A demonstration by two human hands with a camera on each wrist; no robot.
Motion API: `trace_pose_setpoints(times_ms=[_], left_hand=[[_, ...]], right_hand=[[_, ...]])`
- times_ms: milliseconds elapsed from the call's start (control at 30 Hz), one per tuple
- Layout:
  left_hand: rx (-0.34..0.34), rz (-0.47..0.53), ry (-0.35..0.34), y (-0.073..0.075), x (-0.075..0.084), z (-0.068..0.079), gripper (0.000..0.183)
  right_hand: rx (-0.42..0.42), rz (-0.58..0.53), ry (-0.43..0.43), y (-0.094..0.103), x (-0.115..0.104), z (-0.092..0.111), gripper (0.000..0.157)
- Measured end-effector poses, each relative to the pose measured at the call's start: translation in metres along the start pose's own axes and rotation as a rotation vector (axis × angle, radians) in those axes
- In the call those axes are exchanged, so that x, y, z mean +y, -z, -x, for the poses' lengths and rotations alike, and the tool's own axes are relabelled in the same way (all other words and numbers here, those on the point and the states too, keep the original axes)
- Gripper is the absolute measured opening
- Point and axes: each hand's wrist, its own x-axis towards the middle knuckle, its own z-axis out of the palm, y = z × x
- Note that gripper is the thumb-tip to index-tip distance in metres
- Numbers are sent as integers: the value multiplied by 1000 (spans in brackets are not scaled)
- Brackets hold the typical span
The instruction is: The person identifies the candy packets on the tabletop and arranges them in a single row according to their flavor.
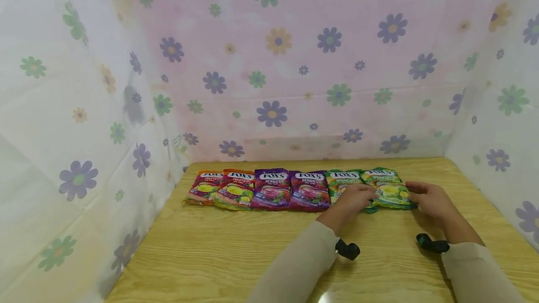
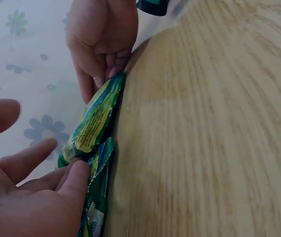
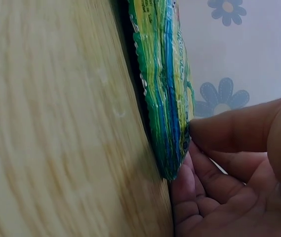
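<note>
Six candy bags stand in a row. The rightmost green candy bag [image 1: 387,188] has a hand at each side. My left hand [image 1: 353,200] reaches its left edge. In the left wrist view the fingers [image 2: 74,180] are loosely extended, touching the bag where it meets its neighbour, and another finger is raised clear. My right hand [image 1: 431,200] pinches the right edge of the bag. In the right wrist view one fingertip [image 3: 197,131] lies against the bag's printed face, with the other fingers bent at its corner. The neighbouring green candy bag [image 1: 338,181] is partly hidden behind my left hand.
Two purple berry candy bags [image 1: 309,191] lie left of the green ones. Two red-orange fruit candy bags [image 1: 236,188] lie at the row's left end, overlapping. The wooden table [image 1: 219,256] meets a flowered cloth backdrop [image 1: 294,83] at the back and sides.
</note>
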Motion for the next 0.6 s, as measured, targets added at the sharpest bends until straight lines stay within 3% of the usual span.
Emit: trace_pose_setpoints(times_ms=[133, 400, 600], left_hand=[[7, -223, -1, -3, -2, 5, 33], [-11, -249, -23, -2, -7, 5, 33], [15, -245, -29, -3, -13, 3, 33]], right_hand=[[-29, -9, 17, 3, 2, -1, 60], [-35, -22, 28, 5, 5, 1, 67], [-39, -22, 30, 5, 4, 2, 67]])
